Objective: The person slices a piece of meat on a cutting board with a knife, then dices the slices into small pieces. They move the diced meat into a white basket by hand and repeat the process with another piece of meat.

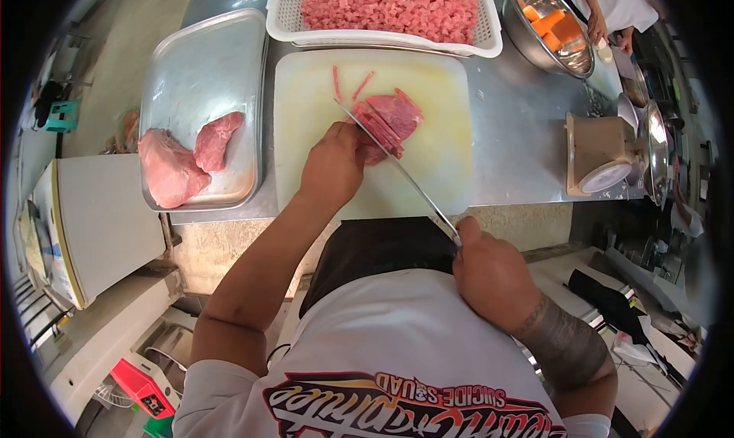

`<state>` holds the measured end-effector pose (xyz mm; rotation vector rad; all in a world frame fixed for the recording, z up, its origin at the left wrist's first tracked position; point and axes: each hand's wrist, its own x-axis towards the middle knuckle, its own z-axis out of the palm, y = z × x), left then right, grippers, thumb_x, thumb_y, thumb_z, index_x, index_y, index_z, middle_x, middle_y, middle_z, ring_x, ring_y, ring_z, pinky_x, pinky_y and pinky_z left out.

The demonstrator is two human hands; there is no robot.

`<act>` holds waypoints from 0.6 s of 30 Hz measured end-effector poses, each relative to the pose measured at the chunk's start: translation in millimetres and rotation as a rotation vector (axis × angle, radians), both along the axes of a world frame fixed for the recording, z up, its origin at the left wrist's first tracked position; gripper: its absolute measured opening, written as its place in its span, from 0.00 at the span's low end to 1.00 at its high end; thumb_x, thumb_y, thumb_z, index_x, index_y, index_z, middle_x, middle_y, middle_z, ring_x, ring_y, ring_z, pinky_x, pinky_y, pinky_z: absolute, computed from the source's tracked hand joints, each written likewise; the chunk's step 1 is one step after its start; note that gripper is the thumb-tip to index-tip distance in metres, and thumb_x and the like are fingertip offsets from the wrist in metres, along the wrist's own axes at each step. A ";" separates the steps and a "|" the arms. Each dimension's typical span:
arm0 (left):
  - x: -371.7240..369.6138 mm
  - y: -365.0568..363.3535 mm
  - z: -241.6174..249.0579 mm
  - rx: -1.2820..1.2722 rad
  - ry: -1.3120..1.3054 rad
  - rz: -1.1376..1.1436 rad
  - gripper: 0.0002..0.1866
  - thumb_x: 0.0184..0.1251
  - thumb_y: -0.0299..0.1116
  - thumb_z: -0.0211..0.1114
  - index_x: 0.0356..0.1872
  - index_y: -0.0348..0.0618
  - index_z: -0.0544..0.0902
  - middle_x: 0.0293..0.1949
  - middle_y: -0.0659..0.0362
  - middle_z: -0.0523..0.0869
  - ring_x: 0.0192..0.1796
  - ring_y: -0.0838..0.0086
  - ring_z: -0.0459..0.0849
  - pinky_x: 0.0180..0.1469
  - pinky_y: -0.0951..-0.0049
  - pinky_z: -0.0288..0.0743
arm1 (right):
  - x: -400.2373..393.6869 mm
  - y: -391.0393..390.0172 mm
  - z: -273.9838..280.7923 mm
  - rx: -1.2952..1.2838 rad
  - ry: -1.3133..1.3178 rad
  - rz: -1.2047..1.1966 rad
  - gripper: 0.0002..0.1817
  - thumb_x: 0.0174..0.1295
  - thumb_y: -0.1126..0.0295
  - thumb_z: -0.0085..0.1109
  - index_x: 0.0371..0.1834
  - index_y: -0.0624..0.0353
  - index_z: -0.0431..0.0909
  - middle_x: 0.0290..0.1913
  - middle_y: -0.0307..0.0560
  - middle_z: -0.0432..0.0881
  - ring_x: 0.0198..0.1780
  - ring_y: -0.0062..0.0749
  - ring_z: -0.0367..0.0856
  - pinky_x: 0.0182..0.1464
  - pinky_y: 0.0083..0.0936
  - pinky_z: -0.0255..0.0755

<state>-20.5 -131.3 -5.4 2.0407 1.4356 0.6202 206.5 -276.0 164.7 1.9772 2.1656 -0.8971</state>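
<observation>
A piece of raw meat (399, 113), partly cut into strips, lies on the white cutting board (306, 79). My left hand (336, 163) presses on the near left side of the meat, its fingers bent and bunched against it. The long blade of a knife (417, 187) crosses the meat at a slant, its tip pointing to the far left. My right hand (489, 274) is wrapped round the knife's handle close to my body, hiding most of it. Two thin meat strips (336, 82) lie apart at the board's far side.
Left of the board, a metal tray (202, 56) bears two larger meat pieces (172, 167). A white basket (287, 25) of diced meat stands behind. To the right are a steel bowl (527, 44) with orange pieces, a weighing scale (600, 155) and another person's hand (596, 27).
</observation>
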 end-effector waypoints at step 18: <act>2.8 -1.0 -8.0 -0.100 -0.037 0.080 0.12 0.66 0.26 0.75 0.47 0.39 0.86 0.45 0.46 0.89 0.50 0.47 0.89 0.52 0.49 0.84 | -38.0 68.9 -84.6 0.053 -0.003 0.053 0.08 0.70 0.75 0.56 0.48 0.64 0.71 0.29 0.58 0.85 0.32 0.55 0.89 0.35 0.47 0.83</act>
